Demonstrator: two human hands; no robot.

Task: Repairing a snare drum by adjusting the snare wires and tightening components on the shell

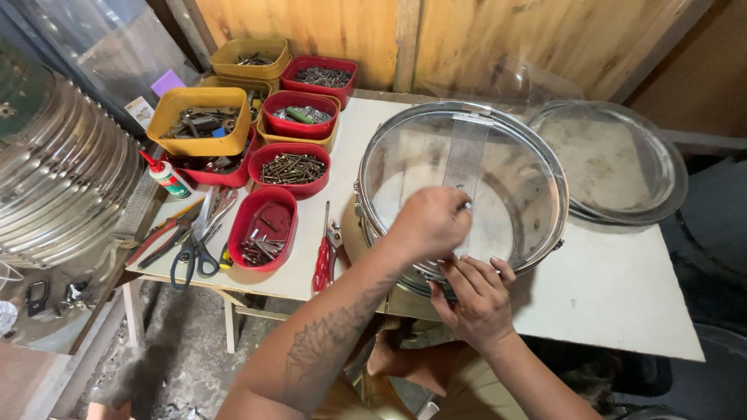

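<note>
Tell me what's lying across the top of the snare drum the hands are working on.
A strip of snare wires spans the clear head of the drum. The left hand covers its near end; the right hand grips the rim.

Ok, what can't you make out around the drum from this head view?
- Left hand: its fingertips and whatever they pinch on the snare wires are hidden by the hand's back.
- Right hand: the drum rim beneath it is covered.
- Red trays: the screws are too small to tell apart.
- Drum's near shell: hidden by both forearms.
</note>
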